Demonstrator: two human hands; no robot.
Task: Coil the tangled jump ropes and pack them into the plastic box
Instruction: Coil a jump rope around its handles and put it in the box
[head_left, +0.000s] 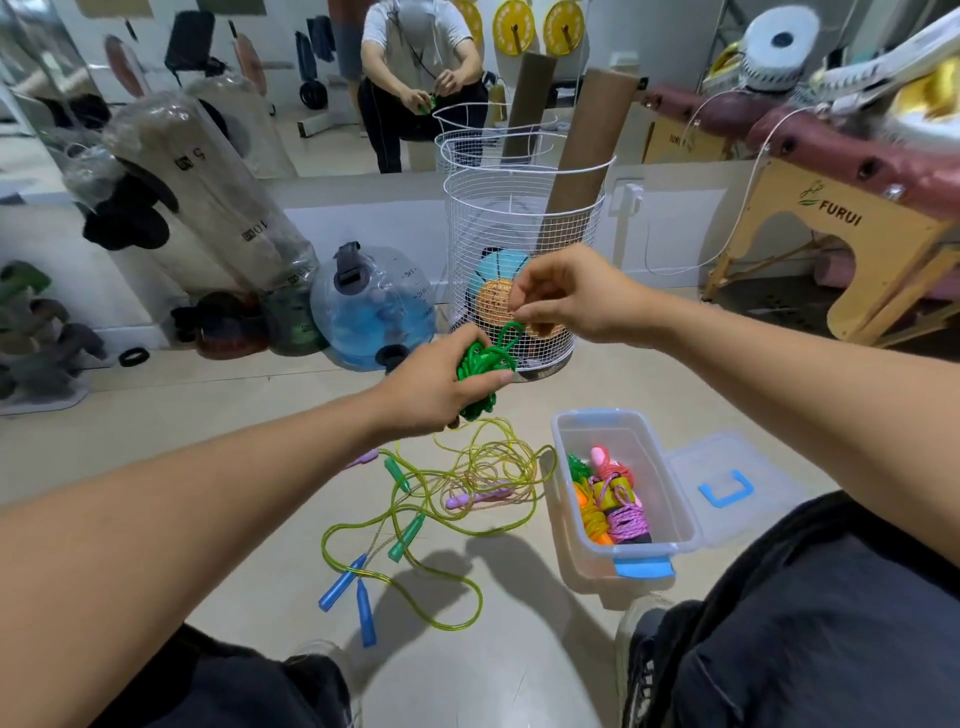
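My left hand (441, 384) grips a bundled green jump rope (485, 364) above the floor. My right hand (566, 299) pinches a loop of that green rope at the top of the bundle. On the floor below lies a tangle of yellow-green and pinkish ropes (467, 478) with blue, green and purple handles. To the right stands the clear plastic box (670, 499) with blue clips, holding several coiled ropes in pink, orange and green (615, 506). Its lid (727, 483) lies flat beside it on the right.
A white wire basket (519, 218) with balls and a cardboard tube stands just behind my hands. A blue water bag (374, 312) and plastic-wrapped weights (208, 208) sit at the left. A wooden massage table (831, 223) fills the right. My knees frame the bottom.
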